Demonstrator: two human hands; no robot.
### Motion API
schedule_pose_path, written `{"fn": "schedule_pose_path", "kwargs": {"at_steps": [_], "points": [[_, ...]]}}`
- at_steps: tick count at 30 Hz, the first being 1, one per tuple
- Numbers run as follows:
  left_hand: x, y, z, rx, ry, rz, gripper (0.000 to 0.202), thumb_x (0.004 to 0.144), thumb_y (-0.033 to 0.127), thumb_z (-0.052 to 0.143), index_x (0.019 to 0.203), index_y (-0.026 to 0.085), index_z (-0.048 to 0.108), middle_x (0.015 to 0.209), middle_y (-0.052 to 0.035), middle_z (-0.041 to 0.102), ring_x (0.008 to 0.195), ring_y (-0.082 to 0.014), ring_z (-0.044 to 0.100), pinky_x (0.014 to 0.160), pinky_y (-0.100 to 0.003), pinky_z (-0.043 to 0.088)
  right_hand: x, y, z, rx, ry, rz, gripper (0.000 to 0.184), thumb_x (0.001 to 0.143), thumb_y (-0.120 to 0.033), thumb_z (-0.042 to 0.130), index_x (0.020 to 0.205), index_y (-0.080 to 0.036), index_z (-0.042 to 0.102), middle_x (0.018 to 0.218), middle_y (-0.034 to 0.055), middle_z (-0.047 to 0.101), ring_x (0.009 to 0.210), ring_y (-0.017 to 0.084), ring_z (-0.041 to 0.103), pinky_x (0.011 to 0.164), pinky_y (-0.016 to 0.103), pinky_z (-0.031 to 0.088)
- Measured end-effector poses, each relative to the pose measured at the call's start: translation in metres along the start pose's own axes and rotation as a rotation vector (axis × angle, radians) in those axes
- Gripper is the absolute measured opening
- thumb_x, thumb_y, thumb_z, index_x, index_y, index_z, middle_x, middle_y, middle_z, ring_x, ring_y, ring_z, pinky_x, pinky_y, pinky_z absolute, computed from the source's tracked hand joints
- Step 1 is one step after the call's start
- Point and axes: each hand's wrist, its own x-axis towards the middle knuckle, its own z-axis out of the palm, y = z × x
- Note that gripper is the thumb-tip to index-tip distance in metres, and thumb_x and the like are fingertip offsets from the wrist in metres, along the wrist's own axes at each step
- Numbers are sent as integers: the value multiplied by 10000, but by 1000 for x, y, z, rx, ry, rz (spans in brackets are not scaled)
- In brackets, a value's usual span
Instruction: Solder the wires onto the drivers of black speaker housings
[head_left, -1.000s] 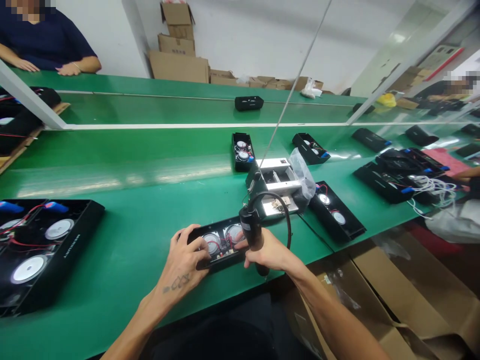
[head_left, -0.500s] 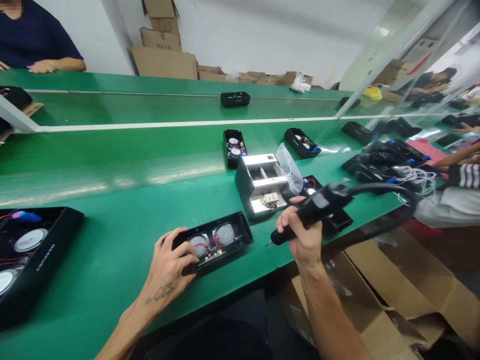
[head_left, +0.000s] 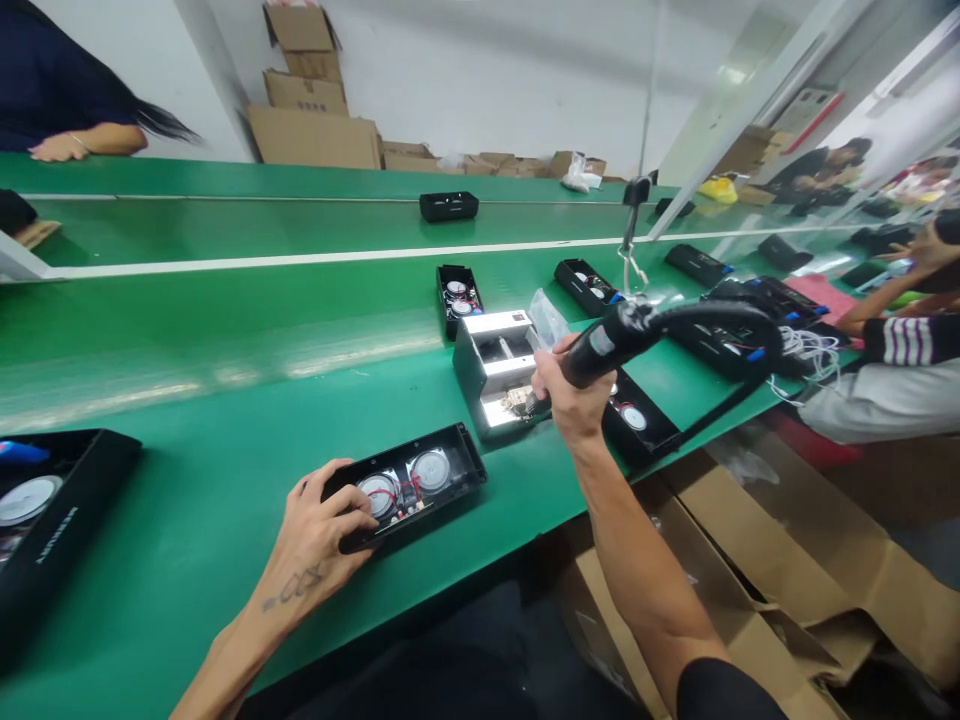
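My left hand (head_left: 330, 515) grips the left end of a black speaker housing (head_left: 472, 468) lying on the green bench. Two round speaker drivers, red wires and a small circuit board show inside it. My right hand (head_left: 574, 395) is wrapped round a black electric screwdriver (head_left: 611, 340), its cable curving off to the right. The tool's tip is down at the front of a metal screw feeder (head_left: 480, 375), by the small brass-coloured part; whether it touches a screw I cannot tell. A clear plastic bag (head_left: 549, 318) hangs at the feeder's right side.
A large black housing (head_left: 82, 510) sits at the left. More open housings (head_left: 457, 300) stand behind the feeder and right of it (head_left: 637, 420). White cables (head_left: 810, 350) lie near a co-worker's striped sleeve (head_left: 907, 340). Cardboard boxes (head_left: 720, 530) are below the bench edge. Another person (head_left: 67, 90) leans at the far left.
My right hand has carried the electric screwdriver up and away from the housing to the front of the screw feeder. My left hand keeps its grip on the housing. The view has shifted slightly.
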Motion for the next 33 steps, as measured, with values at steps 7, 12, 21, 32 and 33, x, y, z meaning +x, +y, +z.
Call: {"fn": "schedule_pose_path", "kwargs": {"at_steps": [7, 12, 21, 32, 33], "points": [[1, 6, -6, -5, -24, -36, 128, 762, 188, 769, 826, 297, 784, 941, -36, 761, 1375, -431, 487, 1054, -640, 422, -28, -35, 12, 214, -221, 239, 257, 839, -284, 785, 949, -241, 558, 493, -140, 466, 369, 75, 423, 411, 246, 378], [3, 12, -8, -14, -33, -62, 116, 784, 179, 764, 823, 286, 782, 943, -39, 760, 1393, -415, 477, 1079, -637, 422, -58, -50, 34, 447, -307, 256, 221, 902, -244, 729, 1026, -256, 547, 532, -140, 478, 373, 64, 419, 410, 227, 378], [4, 10, -8, -7, -44, -53, 101, 788, 195, 787, 829, 288, 787, 933, -27, 755, 1393, -416, 486, 1078, -634, 422, -75, -35, 68, 454, -399, 365, 292, 862, -313, 804, 1014, -247, 564, 548, -137, 505, 378, 59, 432, 401, 231, 372], [5, 10, -8, -11, -33, -49, 104, 773, 204, 798, 829, 292, 790, 938, -26, 767, 1369, -430, 498, 1069, -638, 421, -75, -29, 75, 447, -454, 422, 326, 839, -326, 840, 1013, -252, 575, 535, -144, 497, 385, 64, 434, 407, 241, 379], [5, 10, -8, -10, -36, -53, 106, 771, 204, 800, 830, 292, 790, 942, -27, 765, 1373, -428, 496, 1073, -634, 419, -75, -28, 75, 454, -459, 422, 327, 838, -318, 842, 1017, -253, 576, 536, -146, 497, 384, 64, 435, 409, 243, 382]]}}
